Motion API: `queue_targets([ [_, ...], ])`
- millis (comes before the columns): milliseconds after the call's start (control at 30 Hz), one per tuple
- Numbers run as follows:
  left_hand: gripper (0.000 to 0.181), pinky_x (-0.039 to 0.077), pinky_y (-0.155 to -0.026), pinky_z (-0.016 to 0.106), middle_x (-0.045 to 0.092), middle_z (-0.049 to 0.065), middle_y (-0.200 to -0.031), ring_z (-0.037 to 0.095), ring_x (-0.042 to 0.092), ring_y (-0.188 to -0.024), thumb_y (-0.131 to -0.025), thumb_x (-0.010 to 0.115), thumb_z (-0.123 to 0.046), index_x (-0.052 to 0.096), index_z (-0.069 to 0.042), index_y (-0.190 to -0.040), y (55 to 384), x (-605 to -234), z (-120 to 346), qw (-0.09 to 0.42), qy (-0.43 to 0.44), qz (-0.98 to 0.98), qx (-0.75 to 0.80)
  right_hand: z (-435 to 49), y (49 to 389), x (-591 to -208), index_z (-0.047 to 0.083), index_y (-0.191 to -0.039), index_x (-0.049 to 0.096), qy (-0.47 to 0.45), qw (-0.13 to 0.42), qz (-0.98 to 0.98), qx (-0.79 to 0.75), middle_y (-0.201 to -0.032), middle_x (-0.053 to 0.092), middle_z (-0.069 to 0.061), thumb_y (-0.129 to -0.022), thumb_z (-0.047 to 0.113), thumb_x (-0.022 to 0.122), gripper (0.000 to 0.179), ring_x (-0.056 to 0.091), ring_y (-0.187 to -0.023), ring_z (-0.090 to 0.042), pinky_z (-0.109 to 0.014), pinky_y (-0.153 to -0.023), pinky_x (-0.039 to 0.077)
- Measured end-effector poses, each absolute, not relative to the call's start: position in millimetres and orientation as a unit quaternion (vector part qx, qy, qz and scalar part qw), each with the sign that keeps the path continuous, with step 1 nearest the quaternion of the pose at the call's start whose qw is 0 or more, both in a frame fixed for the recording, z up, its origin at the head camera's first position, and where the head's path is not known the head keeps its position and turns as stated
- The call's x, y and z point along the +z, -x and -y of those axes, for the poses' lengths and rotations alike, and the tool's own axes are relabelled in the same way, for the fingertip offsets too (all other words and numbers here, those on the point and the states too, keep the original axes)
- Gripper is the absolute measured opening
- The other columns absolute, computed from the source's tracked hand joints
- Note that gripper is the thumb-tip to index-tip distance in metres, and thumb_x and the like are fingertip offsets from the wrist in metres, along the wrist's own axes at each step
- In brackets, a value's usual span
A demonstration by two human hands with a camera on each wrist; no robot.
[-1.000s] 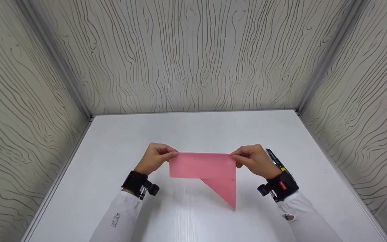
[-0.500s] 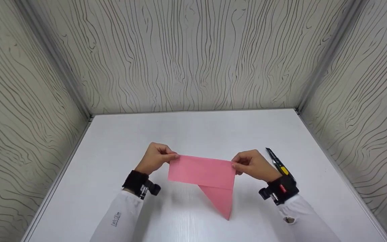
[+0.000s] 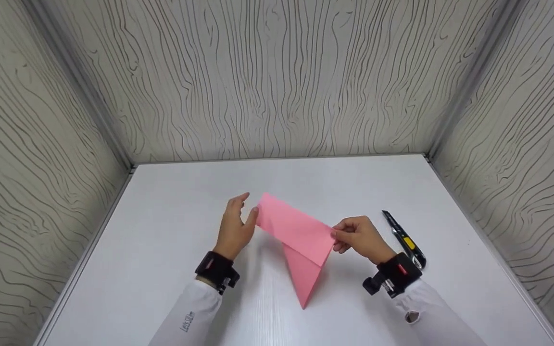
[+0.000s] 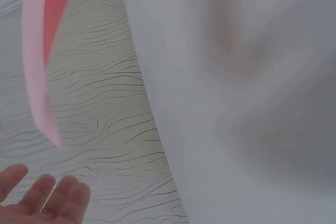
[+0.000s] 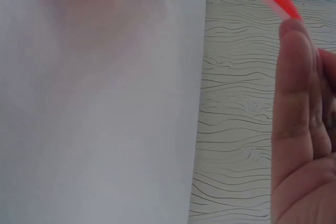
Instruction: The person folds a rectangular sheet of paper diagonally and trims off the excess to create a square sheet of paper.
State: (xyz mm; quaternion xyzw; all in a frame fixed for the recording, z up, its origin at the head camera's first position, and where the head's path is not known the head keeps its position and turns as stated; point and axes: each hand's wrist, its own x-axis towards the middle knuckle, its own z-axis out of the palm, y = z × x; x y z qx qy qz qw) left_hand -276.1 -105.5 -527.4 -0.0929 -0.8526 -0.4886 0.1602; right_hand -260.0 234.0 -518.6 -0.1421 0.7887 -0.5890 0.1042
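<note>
A folded sheet of pink paper (image 3: 291, 226) hangs tilted above the table, its left end higher and a pointed flap hanging down. My right hand (image 3: 361, 238) pinches its right corner between thumb and fingers; the right wrist view shows the thumb (image 5: 295, 66) against the paper's edge. My left hand (image 3: 236, 226) is beside the paper's left end with fingers spread apart; the thumb is at the paper's edge, and whether it touches cannot be told. In the left wrist view the fingers (image 4: 65, 198) are straight and apart from the paper strip (image 4: 35, 61).
A black and yellow utility knife (image 3: 404, 239) lies on the white table (image 3: 171, 192) to the right of my right hand. Wood-grain patterned panels (image 3: 267, 86) enclose the table at the back and sides.
My left hand has released its pinch on the paper and its fingers have spread. The paper has turned so its left end is raised and its lower point swung left. My right hand keeps hold.
</note>
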Motion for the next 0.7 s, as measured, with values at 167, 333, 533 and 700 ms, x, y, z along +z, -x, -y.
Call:
queue_targets([
  [167, 0.038, 0.056, -0.111, 0.052, 0.063, 0.024, -0.144, 0.040, 0.064, -0.135, -0.104, 0.072, -0.016, 0.069, 0.000, -0.138, 259.0, -539.5, 74.3, 0.195, 0.161, 0.902, -0.349, -224.2, 260.7, -530.1, -0.011, -0.104, 0.073, 0.037, 0.092, -0.790, -0.605, -0.078, 0.078, -0.006, -0.104, 0.003, 0.068, 0.016, 0.075, -0.066, -0.010, -0.025, -0.065, 0.064],
  [333, 0.034, 0.060, -0.106, 0.042, 0.074, 0.014, -0.133, 0.029, 0.072, -0.124, -0.102, 0.076, -0.025, 0.077, -0.005, -0.129, 233.0, -553.3, 43.2, 0.102, 0.236, 0.934, -0.250, -215.1, 257.7, -545.7, -0.010, -0.098, 0.074, -0.049, 0.071, -0.794, -0.601, -0.072, 0.075, -0.008, -0.102, -0.001, 0.068, 0.011, 0.074, -0.062, -0.013, -0.026, -0.060, 0.063],
  [533, 0.033, 0.062, -0.085, 0.030, 0.075, 0.003, -0.110, 0.016, 0.069, -0.092, -0.092, 0.086, -0.039, 0.078, -0.011, -0.108, 215.2, -574.1, 18.7, 0.020, 0.297, 0.948, -0.112, -211.3, 255.7, -560.7, -0.010, -0.093, 0.073, -0.089, 0.049, -0.813, -0.573, -0.069, 0.074, -0.011, -0.097, -0.004, 0.067, 0.010, 0.072, -0.058, -0.016, -0.029, -0.056, 0.062],
  [700, 0.024, 0.054, -0.072, 0.026, 0.066, -0.003, -0.094, 0.011, 0.055, -0.076, -0.092, 0.087, -0.036, 0.073, -0.015, -0.091, 209.7, -588.4, 16.9, 0.022, 0.341, 0.937, -0.069, -212.6, 258.0, -570.7, -0.007, -0.088, 0.073, -0.110, 0.049, -0.823, -0.556, -0.067, 0.072, -0.010, -0.093, -0.004, 0.066, 0.010, 0.071, -0.056, -0.015, -0.029, -0.053, 0.060],
])
